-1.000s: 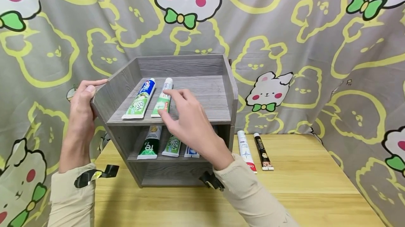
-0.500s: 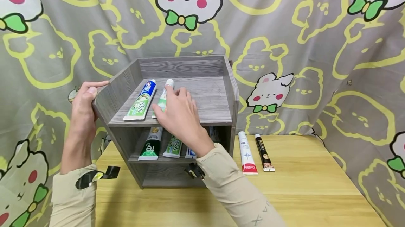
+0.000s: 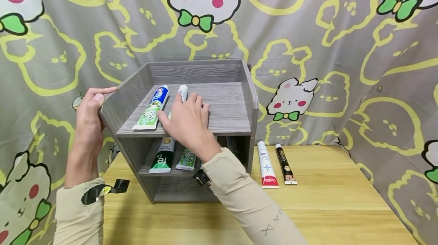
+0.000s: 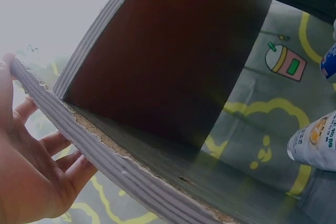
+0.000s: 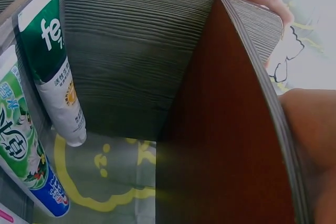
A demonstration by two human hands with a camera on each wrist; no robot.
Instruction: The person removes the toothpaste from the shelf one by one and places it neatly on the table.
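On the left, my left hand [image 3: 89, 112] grips the upper side panel of a grey wood-grain shelf [image 3: 226, 100], thumb near its front edge and fingers behind. My right hand [image 3: 188, 121] lies over a white and green toothpaste tube [image 3: 183, 92] on the top shelf, its fingers loosely spread and the thumb at the tube's left side. Most of that tube is hidden under the hand. Left of it lies a blue and green toothpaste tube [image 3: 152, 108]. On the middle shelf, a dark green and white tube [image 5: 55, 72] lies beside another green and blue tube [image 5: 26, 140].
Right of the shelf, a white and red Colgate tube [image 3: 267, 165] and a black toothpaste tube [image 3: 286, 164] lie on the wooden table [image 3: 328, 199]. A cartoon-printed curtain [image 3: 308, 21] hangs close behind. The lowest shelf compartment [image 3: 184, 190] is partly visible.
My right hand has shifted left across the white and green tube, with its thumb now nearer the blue and green tube. The left hand stays on the side panel.
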